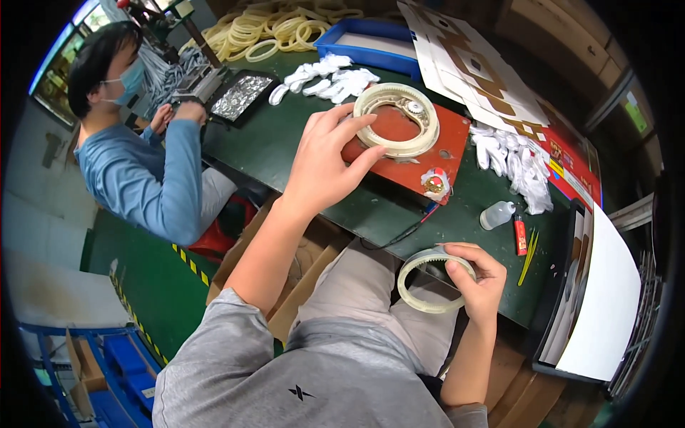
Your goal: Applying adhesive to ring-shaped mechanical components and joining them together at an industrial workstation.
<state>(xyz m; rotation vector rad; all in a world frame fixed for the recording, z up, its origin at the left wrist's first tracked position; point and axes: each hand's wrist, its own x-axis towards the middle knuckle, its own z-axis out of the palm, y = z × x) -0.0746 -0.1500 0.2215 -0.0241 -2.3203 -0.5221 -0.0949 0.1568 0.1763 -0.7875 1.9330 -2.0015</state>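
My left hand (pixel 330 153) is at the left side of a cream plastic ring housing (pixel 426 135), its fingers on the rim and its thumb at the near edge. A small white gear (pixel 414 108) sits in the far part of that housing. Under it is a red block (pixel 454 146) on the workbench. My right hand (pixel 479 278) is closed on a pale toothed ring gear (pixel 428 305), held tilted above my lap near the bench's front edge. Teeth show along the gear's inner side.
Near my right hand stand a small clear bottle (pixel 497 214), a red lighter (pixel 520 235) and yellow tweezers (pixel 528 258). White parts lie in heaps (pixel 510 160). Behind are a blue tray (pixel 371 44) and yellowish rings (pixel 264 28). A masked co-worker (pixel 143 171) sits at left.
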